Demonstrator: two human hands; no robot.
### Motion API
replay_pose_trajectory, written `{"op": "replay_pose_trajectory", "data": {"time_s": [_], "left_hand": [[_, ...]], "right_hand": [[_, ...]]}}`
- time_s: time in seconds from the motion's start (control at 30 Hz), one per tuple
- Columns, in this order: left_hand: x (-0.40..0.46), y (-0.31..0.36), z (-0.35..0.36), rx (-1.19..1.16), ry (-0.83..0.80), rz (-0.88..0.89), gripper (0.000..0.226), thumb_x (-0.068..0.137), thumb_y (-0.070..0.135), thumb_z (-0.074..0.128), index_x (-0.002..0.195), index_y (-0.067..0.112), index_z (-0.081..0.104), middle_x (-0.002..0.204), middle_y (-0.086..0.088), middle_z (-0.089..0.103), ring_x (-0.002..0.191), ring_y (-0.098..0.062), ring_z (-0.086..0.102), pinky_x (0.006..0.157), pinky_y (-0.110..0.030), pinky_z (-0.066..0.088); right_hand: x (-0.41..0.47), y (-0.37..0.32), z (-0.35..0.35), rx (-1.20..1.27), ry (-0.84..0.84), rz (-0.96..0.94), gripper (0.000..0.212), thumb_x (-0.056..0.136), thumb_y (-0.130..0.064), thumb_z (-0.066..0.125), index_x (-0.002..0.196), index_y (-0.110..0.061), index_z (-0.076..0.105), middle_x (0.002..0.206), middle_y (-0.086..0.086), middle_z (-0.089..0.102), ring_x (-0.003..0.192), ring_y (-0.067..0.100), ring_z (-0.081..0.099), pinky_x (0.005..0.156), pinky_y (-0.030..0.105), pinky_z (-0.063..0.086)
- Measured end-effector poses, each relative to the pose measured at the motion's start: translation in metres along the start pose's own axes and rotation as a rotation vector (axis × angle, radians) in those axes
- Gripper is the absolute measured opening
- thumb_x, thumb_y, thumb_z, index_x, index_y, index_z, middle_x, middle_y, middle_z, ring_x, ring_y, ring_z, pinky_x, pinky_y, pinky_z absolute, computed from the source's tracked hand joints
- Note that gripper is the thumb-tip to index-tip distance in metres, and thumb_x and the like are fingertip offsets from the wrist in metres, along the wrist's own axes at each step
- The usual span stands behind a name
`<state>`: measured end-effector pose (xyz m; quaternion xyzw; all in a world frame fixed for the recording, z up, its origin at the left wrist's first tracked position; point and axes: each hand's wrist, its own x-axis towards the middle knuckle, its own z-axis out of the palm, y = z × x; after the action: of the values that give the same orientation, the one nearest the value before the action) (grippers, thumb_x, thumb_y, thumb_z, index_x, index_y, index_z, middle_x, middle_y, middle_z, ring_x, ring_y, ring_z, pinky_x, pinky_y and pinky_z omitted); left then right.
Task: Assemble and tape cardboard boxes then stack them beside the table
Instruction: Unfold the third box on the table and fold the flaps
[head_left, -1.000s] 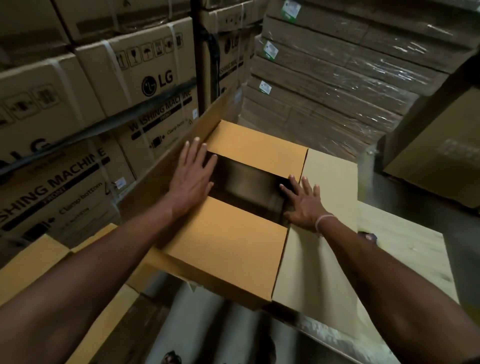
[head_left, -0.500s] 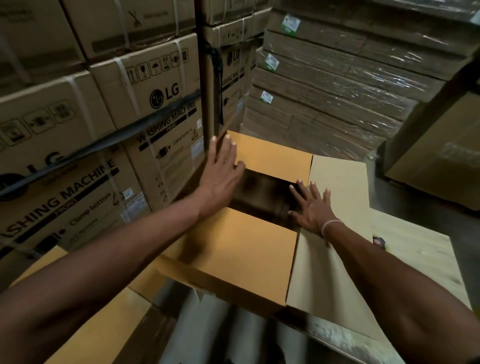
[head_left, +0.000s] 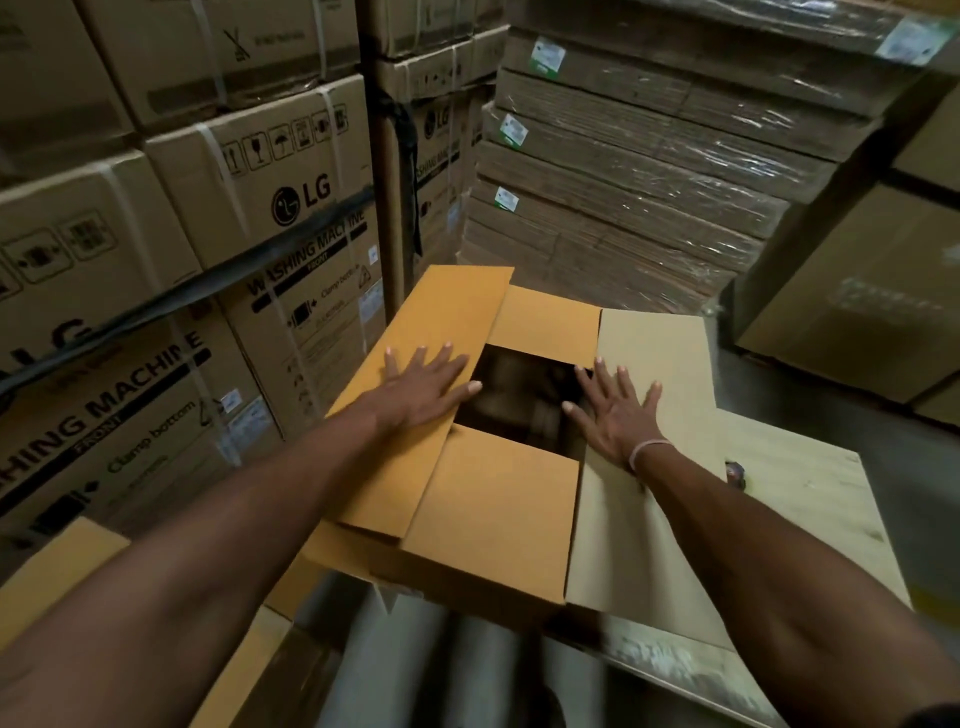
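Note:
A cardboard box (head_left: 498, 519) stands on the wooden table (head_left: 810, 499) in front of me, its flaps partly folded over a dark opening in the middle. My left hand (head_left: 423, 387) lies flat with straight fingers on the long left flap (head_left: 431, 332), which is folded down over the box. My right hand (head_left: 615, 410) presses flat on the pale right flap (head_left: 649, 545), which lies spread outward. The near and far short flaps are folded in beneath.
Stacked LG washing machine cartons (head_left: 249, 208) fill the left. Wrapped bundles of flat cardboard (head_left: 649, 171) stand behind the box. More boxes (head_left: 872, 291) stand at the right. Flat yellow cardboard (head_left: 57, 571) lies low on the left. A small dark object (head_left: 735, 473) sits on the table.
My left hand has swung the left flap from standing upright down onto the box. My right hand has stayed on the right flap, its fingers spreading a little.

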<state>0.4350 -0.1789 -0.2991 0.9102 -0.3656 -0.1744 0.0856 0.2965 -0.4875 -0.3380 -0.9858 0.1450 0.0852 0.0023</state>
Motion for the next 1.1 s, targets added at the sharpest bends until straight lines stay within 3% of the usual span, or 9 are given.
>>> {"op": "replay_pose_trajectory", "data": {"time_s": [0.17, 0.27, 0.43, 0.57, 0.7, 0.83, 0.9, 0.97, 1.1], "left_hand": [[-0.003, -0.028, 0.027, 0.074, 0.115, -0.173, 0.088, 0.08, 0.096, 0.002, 0.156, 0.055, -0.017, 0.168, -0.003, -0.032, 0.155, -0.036, -0.026, 0.11, -0.078, -0.022], [-0.005, -0.029, 0.034, -0.008, 0.086, -0.422, 0.108, 0.067, 0.107, 0.02, 0.154, 0.056, -0.02, 0.164, -0.014, -0.038, 0.15, -0.049, -0.029, 0.11, -0.079, -0.012], [0.001, -0.023, 0.028, -0.043, 0.029, -0.466, 0.116, 0.067, 0.105, 0.032, 0.159, 0.052, -0.014, 0.166, -0.011, -0.036, 0.154, -0.053, -0.007, 0.116, -0.077, 0.014], [0.002, -0.009, 0.031, -0.042, 0.013, -0.488, 0.117, 0.069, 0.103, 0.035, 0.161, 0.049, -0.014, 0.164, -0.016, -0.038, 0.153, -0.055, -0.005, 0.115, -0.077, 0.015], [0.002, 0.014, 0.042, -0.059, 0.022, -0.534, 0.117, 0.072, 0.102, 0.036, 0.162, 0.046, -0.013, 0.163, -0.019, -0.038, 0.151, -0.058, -0.002, 0.113, -0.076, 0.021], [0.001, 0.033, 0.042, -0.056, -0.033, -0.57, 0.11, 0.077, 0.098, 0.035, 0.162, 0.045, -0.012, 0.164, -0.021, -0.032, 0.147, -0.058, 0.013, 0.107, -0.068, 0.035], [-0.001, 0.036, 0.042, -0.027, -0.048, -0.561, 0.105, 0.081, 0.096, 0.031, 0.162, 0.044, -0.013, 0.164, -0.022, -0.03, 0.143, -0.057, 0.025, 0.104, -0.061, 0.041], [-0.003, 0.037, 0.045, -0.006, -0.056, -0.541, 0.103, 0.084, 0.093, 0.028, 0.162, 0.042, -0.015, 0.164, -0.025, -0.031, 0.14, -0.056, 0.034, 0.104, -0.056, 0.046], [-0.015, 0.048, 0.053, 0.019, -0.06, -0.528, 0.097, 0.089, 0.089, 0.023, 0.162, 0.039, -0.018, 0.163, -0.027, -0.031, 0.139, -0.053, 0.041, 0.099, -0.053, 0.051]], "right_hand": [[-0.011, 0.026, -0.017, 0.092, 0.002, 0.34, 0.092, 0.09, -0.089, 0.02, 0.163, -0.043, -0.011, 0.172, 0.005, -0.025, 0.156, 0.046, -0.02, 0.112, 0.081, -0.006], [-0.012, 0.036, -0.034, 0.2, -0.087, 0.482, 0.116, 0.074, -0.097, 0.044, 0.162, -0.047, -0.011, 0.169, 0.008, -0.031, 0.154, 0.056, -0.014, 0.114, 0.08, 0.016], [0.0, 0.01, -0.099, 0.139, -0.023, 0.592, 0.098, 0.081, -0.055, 0.082, 0.159, -0.029, 0.029, 0.171, 0.021, -0.012, 0.149, 0.061, 0.017, 0.111, 0.07, 0.038], [0.015, -0.024, -0.151, 0.021, 0.131, 0.515, 0.074, 0.09, -0.038, 0.073, 0.152, -0.015, 0.041, 0.161, 0.031, 0.022, 0.143, 0.053, 0.03, 0.114, 0.061, 0.035], [0.039, -0.058, -0.183, 0.248, 0.152, 0.301, 0.072, 0.102, -0.022, 0.058, 0.162, -0.007, 0.021, 0.157, 0.031, 0.033, 0.142, 0.047, 0.036, 0.116, 0.053, 0.036], [0.046, -0.071, -0.159, 0.646, -0.041, 0.147, 0.073, 0.104, -0.047, 0.055, 0.16, -0.008, 0.029, 0.158, 0.017, 0.045, 0.136, 0.036, 0.051, 0.113, 0.05, 0.045], [0.033, -0.068, -0.12, 0.613, -0.166, 0.121, 0.082, 0.095, -0.079, 0.039, 0.161, -0.03, 0.034, 0.165, 0.01, 0.038, 0.149, 0.038, 0.038, 0.121, 0.062, 0.029], [0.019, -0.058, -0.075, 0.419, -0.215, 0.147, 0.097, 0.077, -0.1, 0.023, 0.161, -0.053, 0.014, 0.173, -0.002, 0.012, 0.159, 0.044, 0.004, 0.118, 0.077, -0.002], [-0.001, -0.054, -0.009, 0.285, -0.167, 0.079, 0.108, 0.067, -0.107, 0.019, 0.16, -0.056, -0.007, 0.172, 0.0, -0.024, 0.152, 0.05, -0.028, 0.112, 0.084, -0.008]]}}
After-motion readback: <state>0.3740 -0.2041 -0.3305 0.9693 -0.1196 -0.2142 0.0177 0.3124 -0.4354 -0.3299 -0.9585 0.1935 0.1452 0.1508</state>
